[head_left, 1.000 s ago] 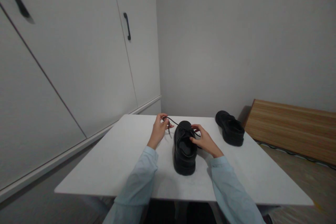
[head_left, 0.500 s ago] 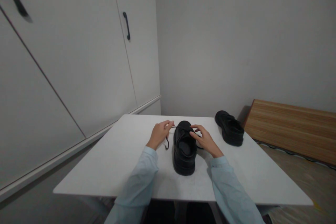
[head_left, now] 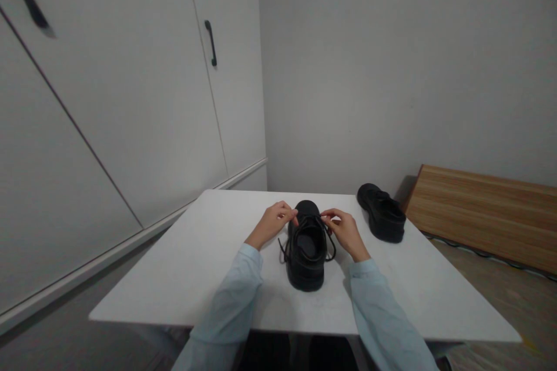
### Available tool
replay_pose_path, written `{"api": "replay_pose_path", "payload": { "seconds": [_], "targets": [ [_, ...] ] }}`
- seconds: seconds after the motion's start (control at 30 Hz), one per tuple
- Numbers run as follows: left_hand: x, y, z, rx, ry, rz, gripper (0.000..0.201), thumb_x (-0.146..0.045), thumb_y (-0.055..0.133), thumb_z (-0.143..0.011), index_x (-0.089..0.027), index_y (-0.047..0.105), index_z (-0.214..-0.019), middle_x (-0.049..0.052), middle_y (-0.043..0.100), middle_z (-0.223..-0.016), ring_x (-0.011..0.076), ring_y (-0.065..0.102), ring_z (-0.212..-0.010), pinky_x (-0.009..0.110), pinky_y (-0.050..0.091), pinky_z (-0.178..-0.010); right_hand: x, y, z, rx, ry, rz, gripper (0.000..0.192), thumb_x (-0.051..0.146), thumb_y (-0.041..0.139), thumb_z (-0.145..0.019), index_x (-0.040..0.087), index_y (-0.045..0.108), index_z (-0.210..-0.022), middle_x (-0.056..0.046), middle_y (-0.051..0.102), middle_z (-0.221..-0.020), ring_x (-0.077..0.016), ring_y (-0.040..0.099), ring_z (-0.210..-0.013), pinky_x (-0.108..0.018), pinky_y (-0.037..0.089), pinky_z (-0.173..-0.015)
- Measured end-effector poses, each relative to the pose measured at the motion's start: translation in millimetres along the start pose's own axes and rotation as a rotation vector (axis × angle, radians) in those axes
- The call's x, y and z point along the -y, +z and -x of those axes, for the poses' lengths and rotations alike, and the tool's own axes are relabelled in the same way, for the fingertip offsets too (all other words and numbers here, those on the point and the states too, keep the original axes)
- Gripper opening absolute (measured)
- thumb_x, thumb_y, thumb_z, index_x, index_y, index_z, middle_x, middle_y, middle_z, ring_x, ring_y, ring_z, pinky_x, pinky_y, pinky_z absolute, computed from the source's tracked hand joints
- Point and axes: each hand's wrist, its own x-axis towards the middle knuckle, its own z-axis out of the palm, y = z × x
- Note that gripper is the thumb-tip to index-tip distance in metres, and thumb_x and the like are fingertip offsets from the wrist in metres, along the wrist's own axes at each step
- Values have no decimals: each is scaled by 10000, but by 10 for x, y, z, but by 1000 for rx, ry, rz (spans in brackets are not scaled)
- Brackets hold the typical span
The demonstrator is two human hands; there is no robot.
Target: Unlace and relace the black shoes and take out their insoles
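Note:
A black lace-up shoe (head_left: 306, 278) stands on the white table in front of me, toe pointing away and heel toward me. My left hand (head_left: 275, 221) is at the shoe's left side, its fingertips pinched at the lacing. At the right side, my right hand (head_left: 343, 231) pinches the black shoelace (head_left: 333, 250) near the eyelets. Loose lace hangs down on both sides of the shoe. What exactly lies between the left fingertips is too small to see clearly.
A second black shoe (head_left: 385, 217) sits at the table's far right edge. The white table (head_left: 183, 278) reaches toward a white cabinet (head_left: 165, 98) on the left and a grey wall behind. A wood-grain board (head_left: 483, 208) stands beyond on the right.
My left hand has moved right, in to the shoe, and the lace it held stretched out to the left now hangs down. My right hand has shifted slightly right.

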Motion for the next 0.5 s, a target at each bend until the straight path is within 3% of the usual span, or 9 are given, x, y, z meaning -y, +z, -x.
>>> {"api": "replay_pose_path", "payload": {
  "seconds": [0.1, 0.3, 0.5],
  "targets": [
    [13, 11, -9, -19, -14, 27, 455, -446, 416, -903, -165, 713, -705, 57, 629, -826, 171, 597, -831, 282, 449, -808, -4, 3, -4, -6, -9, 21, 268, 416, 648, -702, 159, 656, -777, -32, 631, -698, -126, 532, -443, -270, 421, -430],
    [60, 54, -29, -38, -51, 69, 247, -316, 478, -869, -188, 672, -954, 68, 690, -1016, 197, 619, -975, 305, 487, -846, -38, 24, -24, -18, -99, 134, 201, 378, 586, -745, 181, 619, -723, -45, 644, -723, -162, 560, -577, -300, 460, -544],
    [74, 107, -21, 18, 14, 113, 285, -251, 510, -854, -216, 639, -1106, 63, 664, -1167, 208, 592, -1112, 363, 434, -999, -42, 53, -27, -51, -146, 158, 175, 354, 553, -762, 190, 601, -721, -47, 643, -759, -192, 587, -701, -326, 469, -648]
  ]
}}
